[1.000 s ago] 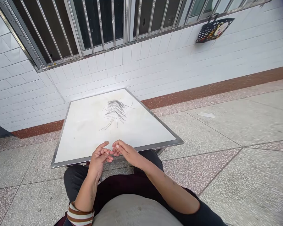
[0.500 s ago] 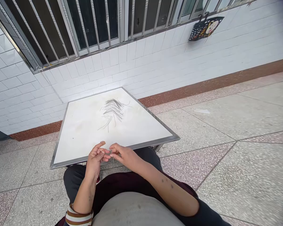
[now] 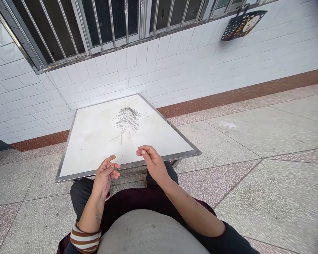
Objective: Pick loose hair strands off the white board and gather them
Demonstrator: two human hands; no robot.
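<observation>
My left hand (image 3: 106, 173) is over the table's near edge, its thumb pressed to a finger and the other fingers partly spread. A thin dark strand (image 3: 122, 158) shows just beyond its fingertips, seemingly held in the pinch. To the right, my right hand (image 3: 151, 160) hovers above the near edge, thumb and fingertips together; whatever is between them is too small to make out. Farther in on the white table (image 3: 90, 141) lies a loose bunch of thin dark strands (image 3: 127, 118), most side by side, a few stray ones spread at its near end.
The table has a grey metal rim and stands by a white tiled wall (image 3: 100, 79) with a barred window above. A black patterned bag (image 3: 242, 25) hangs from the bars. A white scrap (image 3: 227, 124) lies on the speckled floor to the right.
My hands were together at the fingertips; now they are apart. The right hand has moved right and away from my body. The left hand stays near the same spot.
</observation>
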